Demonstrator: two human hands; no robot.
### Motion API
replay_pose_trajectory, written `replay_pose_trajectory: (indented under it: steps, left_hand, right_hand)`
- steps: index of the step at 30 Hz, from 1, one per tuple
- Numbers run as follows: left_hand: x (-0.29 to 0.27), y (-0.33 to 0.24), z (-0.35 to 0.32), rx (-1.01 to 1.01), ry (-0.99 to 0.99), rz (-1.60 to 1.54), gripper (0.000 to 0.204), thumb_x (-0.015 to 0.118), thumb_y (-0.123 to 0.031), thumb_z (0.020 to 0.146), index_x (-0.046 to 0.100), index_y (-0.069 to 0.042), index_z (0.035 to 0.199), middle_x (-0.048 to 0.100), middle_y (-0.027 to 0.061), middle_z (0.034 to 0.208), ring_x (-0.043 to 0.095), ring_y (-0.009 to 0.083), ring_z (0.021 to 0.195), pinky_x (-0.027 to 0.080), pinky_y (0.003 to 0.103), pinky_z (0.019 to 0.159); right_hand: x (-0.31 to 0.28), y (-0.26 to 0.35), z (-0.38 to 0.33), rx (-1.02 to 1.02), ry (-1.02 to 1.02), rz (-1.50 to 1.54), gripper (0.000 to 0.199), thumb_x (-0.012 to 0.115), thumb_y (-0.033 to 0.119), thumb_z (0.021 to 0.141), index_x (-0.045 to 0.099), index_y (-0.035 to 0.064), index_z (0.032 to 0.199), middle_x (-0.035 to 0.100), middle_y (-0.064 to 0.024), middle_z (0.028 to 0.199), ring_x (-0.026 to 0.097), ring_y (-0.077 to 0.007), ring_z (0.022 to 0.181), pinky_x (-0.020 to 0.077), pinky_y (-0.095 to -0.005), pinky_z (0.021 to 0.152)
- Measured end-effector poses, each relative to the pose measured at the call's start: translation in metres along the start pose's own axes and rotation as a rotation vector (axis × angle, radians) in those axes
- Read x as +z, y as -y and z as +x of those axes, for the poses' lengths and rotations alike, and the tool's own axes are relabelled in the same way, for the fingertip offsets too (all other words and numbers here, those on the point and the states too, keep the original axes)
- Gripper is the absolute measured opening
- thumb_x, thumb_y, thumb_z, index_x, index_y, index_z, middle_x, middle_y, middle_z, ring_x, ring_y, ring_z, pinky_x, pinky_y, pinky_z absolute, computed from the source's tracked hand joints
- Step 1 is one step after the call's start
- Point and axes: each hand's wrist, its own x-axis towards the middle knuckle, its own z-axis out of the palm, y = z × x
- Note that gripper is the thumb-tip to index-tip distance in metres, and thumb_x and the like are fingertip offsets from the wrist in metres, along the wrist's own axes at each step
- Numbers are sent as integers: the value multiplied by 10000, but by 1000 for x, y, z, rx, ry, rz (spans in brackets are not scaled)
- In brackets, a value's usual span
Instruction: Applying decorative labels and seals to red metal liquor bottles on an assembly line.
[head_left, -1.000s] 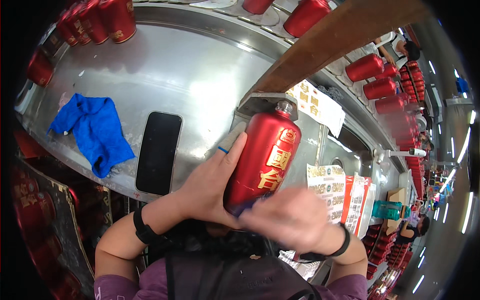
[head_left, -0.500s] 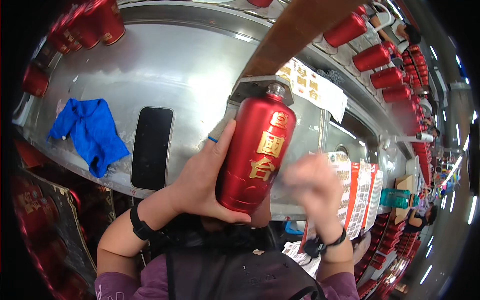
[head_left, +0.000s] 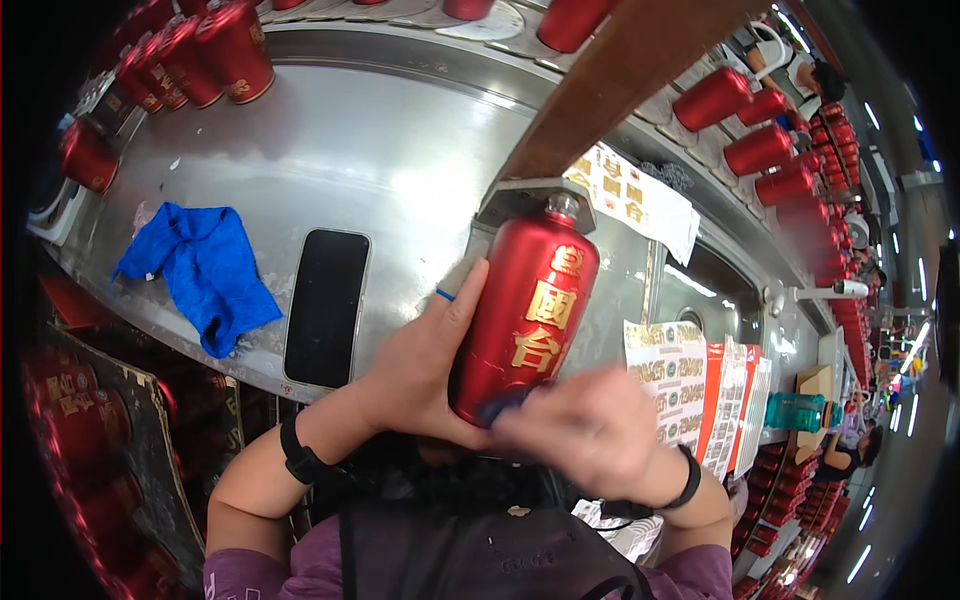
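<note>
Left hand [head_left: 425, 365] has a firm hold on the red bottle [head_left: 530, 310], palm and fingers wrapped along its left side, thumb curled round by the base. And here's the right hand [head_left: 600, 430], a blur at the bottle's lower right, fingers closed on a dark blue scrap [head_left: 500, 407] pressed against the red surface; too smeared to make out each finger. The bottle sits just right of centre in the frame, leaning slightly right, its clear neck up in front of a metal bracket [head_left: 500, 203] at the foot of a brown beam [head_left: 600, 90]. Whether neck and bracket touch, I can't tell.

Over to the left: a black phone [head_left: 328, 308] lying flat on the metal table [head_left: 350, 120], and beyond it a crumpled bright blue cloth [head_left: 215, 280]. More red bottles [head_left: 235, 50] cluster upper left, others line up at upper right. Right of the hands, printed sheets [head_left: 668, 380] spread out in white and gold, a teal container [head_left: 797, 410] near them, and a co-worker [head_left: 848, 458] at the far right.
</note>
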Motion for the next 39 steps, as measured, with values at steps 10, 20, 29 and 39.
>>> replay_pose_trajectory:
  steps: [10,20,29,39]
  left_hand:
    - [-3,-1,-5,-7,19,-31,1482,873,-670,555,72,85,1547,526,297,1130,571,421,977,500,444,835]
    - [-7,-2,-1,-30,52,-32,1478,859,-696,556,106,127,1525,522,298,1159,592,402,944,513,428,806]
    - [-10,-5,-2,-31,84,-40,1511,875,-676,546,46,107,1537,285,384,1491,571,463,1124,518,429,902]
    - [-7,-2,4,20,54,8,1595,967,-536,452,-17,78,1548,401,309,1466,514,471,1255,443,498,1023]
  right_hand:
    - [-39,-42,48,420,-14,93,305,816,70,751,743,61,1047,613,-64,744,582,-171,673,446,-293,603]
    - [-27,-53,61,312,12,176,244,768,42,777,732,15,1017,652,-104,793,624,-199,697,481,-298,639]
    - [-30,-68,55,534,-17,219,272,791,67,787,739,47,1053,624,-86,797,605,-177,743,481,-289,684]
    - [6,0,2,36,68,261,224,704,149,729,745,146,949,671,-30,869,588,-200,746,477,-386,733]
